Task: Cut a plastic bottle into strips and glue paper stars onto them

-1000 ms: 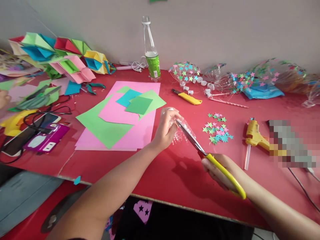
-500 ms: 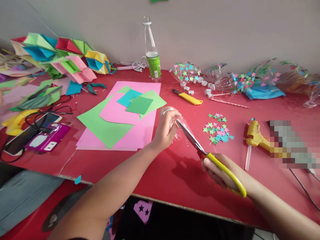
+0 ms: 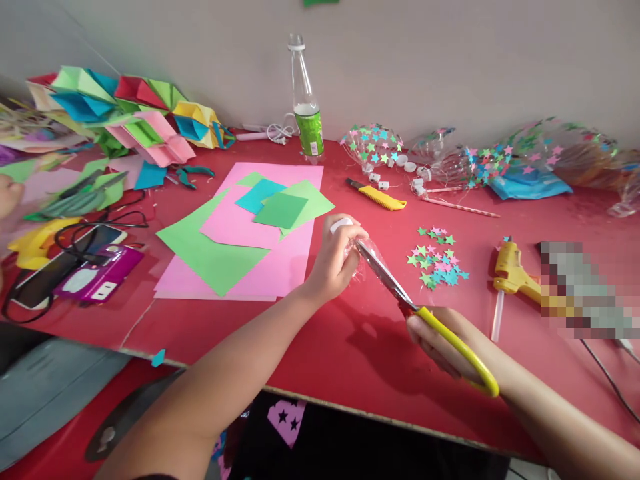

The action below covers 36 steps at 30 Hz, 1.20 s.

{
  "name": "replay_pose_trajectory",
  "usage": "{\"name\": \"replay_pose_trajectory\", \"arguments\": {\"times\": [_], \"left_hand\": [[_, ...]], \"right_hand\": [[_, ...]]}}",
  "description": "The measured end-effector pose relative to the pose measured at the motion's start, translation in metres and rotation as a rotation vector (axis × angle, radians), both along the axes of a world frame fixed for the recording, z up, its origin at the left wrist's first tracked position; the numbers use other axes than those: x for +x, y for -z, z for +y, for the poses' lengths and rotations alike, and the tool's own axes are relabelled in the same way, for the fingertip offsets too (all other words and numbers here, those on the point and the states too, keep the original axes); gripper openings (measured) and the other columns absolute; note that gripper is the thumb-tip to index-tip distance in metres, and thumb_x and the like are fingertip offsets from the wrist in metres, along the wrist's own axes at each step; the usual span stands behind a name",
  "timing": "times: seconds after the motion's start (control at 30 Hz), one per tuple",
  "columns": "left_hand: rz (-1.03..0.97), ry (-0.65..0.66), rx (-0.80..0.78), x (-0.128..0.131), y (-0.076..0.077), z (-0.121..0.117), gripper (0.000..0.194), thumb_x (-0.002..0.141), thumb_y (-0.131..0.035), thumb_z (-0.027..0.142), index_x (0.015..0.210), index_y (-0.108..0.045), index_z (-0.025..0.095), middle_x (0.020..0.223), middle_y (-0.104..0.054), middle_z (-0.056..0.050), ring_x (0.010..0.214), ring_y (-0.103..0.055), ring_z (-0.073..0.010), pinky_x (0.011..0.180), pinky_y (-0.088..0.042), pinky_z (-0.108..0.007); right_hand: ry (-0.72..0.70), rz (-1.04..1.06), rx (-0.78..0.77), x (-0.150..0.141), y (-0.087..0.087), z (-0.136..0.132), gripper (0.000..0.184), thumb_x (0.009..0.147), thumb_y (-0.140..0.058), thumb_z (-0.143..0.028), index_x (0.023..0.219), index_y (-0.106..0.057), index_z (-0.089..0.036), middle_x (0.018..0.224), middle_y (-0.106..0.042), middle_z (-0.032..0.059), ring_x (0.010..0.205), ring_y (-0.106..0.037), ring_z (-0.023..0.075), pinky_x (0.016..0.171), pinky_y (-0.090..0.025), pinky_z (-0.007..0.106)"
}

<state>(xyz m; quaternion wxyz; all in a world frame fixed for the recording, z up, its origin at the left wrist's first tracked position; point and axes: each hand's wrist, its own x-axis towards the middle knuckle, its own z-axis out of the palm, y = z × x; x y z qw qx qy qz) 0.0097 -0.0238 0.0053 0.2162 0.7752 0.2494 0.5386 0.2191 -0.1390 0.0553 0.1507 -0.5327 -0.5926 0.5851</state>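
My left hand (image 3: 334, 257) is closed around a crinkled piece of clear plastic (image 3: 379, 257), with a white patch showing by the knuckles. Most of the plastic is hidden behind the fingers and the blades. In my right hand (image 3: 445, 343) is a pair of scissors (image 3: 391, 280) with yellow handles, held above the red table. The long blades point up and left, their tips at the plastic beside my left fingers. Whether the blades are parted there cannot be made out. Small paper stars (image 3: 437, 260) lie to the right of the plastic.
Coloured paper sheets (image 3: 220, 267) lie left of my hands, a yellow box cutter (image 3: 383, 197) behind them. A glue gun (image 3: 513, 270) rests at right. Along the wall stand a bottle (image 3: 309, 127) and star-covered clear plastic pieces (image 3: 373, 143). Another person's hand (image 3: 9, 197) shows at the left edge.
The scissors and my right hand have shifted slightly right, and the view has moved a little. More of the other person's hand shows at the left edge. My left hand still grips the plastic.
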Motion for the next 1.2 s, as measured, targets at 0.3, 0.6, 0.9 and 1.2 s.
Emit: {"name": "replay_pose_trajectory", "arguments": {"times": [0.3,0.6,0.9,1.2], "left_hand": [[-0.016,0.006,-0.027,0.0,-0.001,-0.001,0.023,0.094,-0.041,0.017,0.111,-0.051,0.026,0.104,-0.043,-0.008,0.107,-0.047,-0.0228,0.09,-0.049,-0.043],[-0.071,0.032,-0.096,0.001,0.004,0.003,0.019,0.093,-0.045,0.021,0.11,-0.052,0.026,0.106,-0.047,-0.008,0.11,-0.048,-0.0239,0.094,-0.047,-0.045],[-0.414,0.087,-0.444,-0.011,0.007,0.023,0.027,0.083,-0.056,0.034,0.106,-0.045,0.027,0.109,-0.05,-0.004,0.098,-0.058,-0.0185,0.089,-0.05,-0.038],[-0.587,0.094,-0.706,-0.004,-0.002,0.02,0.023,0.08,-0.064,0.03,0.094,-0.047,0.024,0.109,-0.05,-0.002,0.095,-0.064,-0.0154,0.083,-0.051,-0.031]], "right_hand": [[0.012,-0.039,-0.026,-0.001,0.002,0.001,0.061,0.083,-0.042,-0.079,0.063,-0.032,-0.023,0.044,-0.034,-0.0084,0.035,-0.031,0.0052,0.035,-0.023,0.021],[0.048,0.009,-0.083,0.002,0.006,0.0,0.06,0.084,-0.04,-0.079,0.066,-0.04,-0.022,0.04,-0.034,-0.0093,0.033,-0.031,0.0056,0.035,-0.024,0.02],[0.155,0.018,-0.025,0.004,0.011,0.0,0.055,0.087,-0.041,-0.073,0.075,-0.048,-0.02,0.045,-0.037,-0.0093,0.036,-0.034,0.0064,0.039,-0.031,0.021],[0.119,-0.1,0.017,0.0,0.009,0.011,0.052,0.081,-0.059,-0.065,0.062,-0.036,-0.022,0.044,-0.034,-0.0087,0.037,-0.033,0.006,0.039,-0.023,0.022]]}}
